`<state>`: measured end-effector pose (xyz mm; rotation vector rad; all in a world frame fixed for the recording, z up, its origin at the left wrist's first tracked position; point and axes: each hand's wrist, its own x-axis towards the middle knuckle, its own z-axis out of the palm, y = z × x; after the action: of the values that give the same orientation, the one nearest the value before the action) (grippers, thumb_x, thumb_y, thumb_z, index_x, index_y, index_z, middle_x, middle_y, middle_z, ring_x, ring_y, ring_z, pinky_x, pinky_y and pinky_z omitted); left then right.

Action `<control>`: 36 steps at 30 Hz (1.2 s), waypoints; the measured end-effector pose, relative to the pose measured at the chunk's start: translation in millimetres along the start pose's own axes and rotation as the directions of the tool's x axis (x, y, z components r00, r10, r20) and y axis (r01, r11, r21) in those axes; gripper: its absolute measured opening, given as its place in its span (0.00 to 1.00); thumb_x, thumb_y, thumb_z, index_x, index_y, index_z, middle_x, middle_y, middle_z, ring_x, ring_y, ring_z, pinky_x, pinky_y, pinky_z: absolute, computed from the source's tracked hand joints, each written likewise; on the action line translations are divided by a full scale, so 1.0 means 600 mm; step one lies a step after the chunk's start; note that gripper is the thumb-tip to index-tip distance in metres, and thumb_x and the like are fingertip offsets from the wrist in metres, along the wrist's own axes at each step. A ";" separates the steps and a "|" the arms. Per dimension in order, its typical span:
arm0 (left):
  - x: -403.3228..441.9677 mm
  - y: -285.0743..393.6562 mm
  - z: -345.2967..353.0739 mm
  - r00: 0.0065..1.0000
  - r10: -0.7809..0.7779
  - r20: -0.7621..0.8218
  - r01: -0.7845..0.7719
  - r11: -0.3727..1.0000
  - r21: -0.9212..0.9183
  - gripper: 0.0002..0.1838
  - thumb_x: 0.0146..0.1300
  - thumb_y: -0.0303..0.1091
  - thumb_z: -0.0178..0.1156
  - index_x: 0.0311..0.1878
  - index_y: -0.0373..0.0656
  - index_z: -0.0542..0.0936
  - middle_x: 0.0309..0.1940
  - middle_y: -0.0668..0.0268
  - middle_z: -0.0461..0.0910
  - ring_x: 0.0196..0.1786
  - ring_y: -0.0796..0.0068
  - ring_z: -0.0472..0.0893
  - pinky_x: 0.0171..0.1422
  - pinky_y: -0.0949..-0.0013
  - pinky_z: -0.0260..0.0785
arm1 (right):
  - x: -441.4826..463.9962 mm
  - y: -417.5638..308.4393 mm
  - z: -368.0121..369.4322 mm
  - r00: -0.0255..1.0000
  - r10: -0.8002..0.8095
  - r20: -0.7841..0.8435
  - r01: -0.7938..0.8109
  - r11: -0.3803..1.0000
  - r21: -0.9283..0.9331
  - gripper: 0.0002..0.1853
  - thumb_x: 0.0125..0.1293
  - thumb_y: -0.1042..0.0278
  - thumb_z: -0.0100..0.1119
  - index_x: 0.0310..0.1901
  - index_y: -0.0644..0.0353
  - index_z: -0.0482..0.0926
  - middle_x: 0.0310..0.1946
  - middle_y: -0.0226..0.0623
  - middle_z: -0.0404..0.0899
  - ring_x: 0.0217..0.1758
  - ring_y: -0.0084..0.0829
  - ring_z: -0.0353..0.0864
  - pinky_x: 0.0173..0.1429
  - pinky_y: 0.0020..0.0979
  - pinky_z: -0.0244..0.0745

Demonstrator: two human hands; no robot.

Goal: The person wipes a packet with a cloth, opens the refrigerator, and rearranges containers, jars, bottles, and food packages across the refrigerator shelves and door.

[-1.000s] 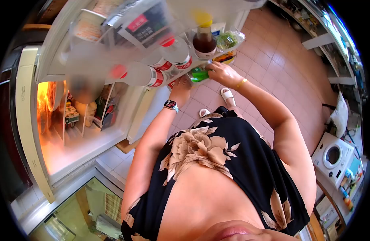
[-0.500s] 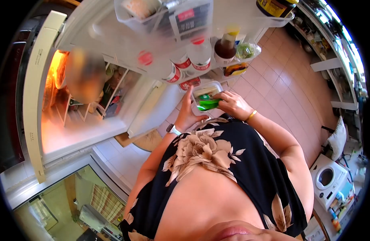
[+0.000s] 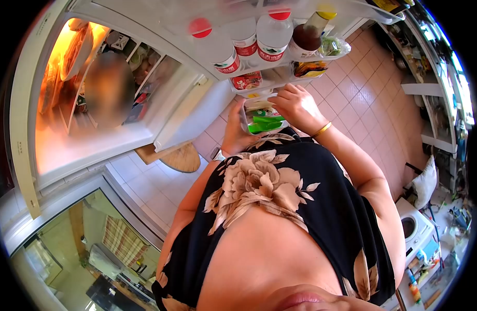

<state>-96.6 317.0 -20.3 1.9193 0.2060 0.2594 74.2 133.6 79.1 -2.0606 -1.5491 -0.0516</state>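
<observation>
Left grip (image 3: 235, 133) partly curled against the left side of the clear plastic container (image 3: 253, 105), you hold it beside the near edge of the lower door shelf (image 3: 280, 76) in the head view. Your right grip (image 3: 299, 107) has bent fingers at the container's far right corner; whether they pinch anything can't be told. Should your left hold slacken or tip, the green packets (image 3: 265, 125) could slide out.
</observation>
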 end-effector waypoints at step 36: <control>-0.004 0.023 0.009 0.993 -0.097 0.072 0.113 0.956 -0.272 0.62 0.41 0.38 0.86 0.76 0.41 0.56 0.68 0.57 0.67 0.70 0.62 0.70 0.74 0.59 0.64 | 0.020 0.039 0.015 0.995 0.096 -0.032 -0.082 0.948 0.309 0.06 0.63 0.71 0.66 0.42 0.55 0.82 0.51 0.33 0.82 0.41 0.43 0.84 0.43 0.40 0.81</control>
<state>-97.4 306.7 -9.2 1.6314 0.2206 0.1521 96.7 144.1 66.1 -1.8649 -1.3393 0.1651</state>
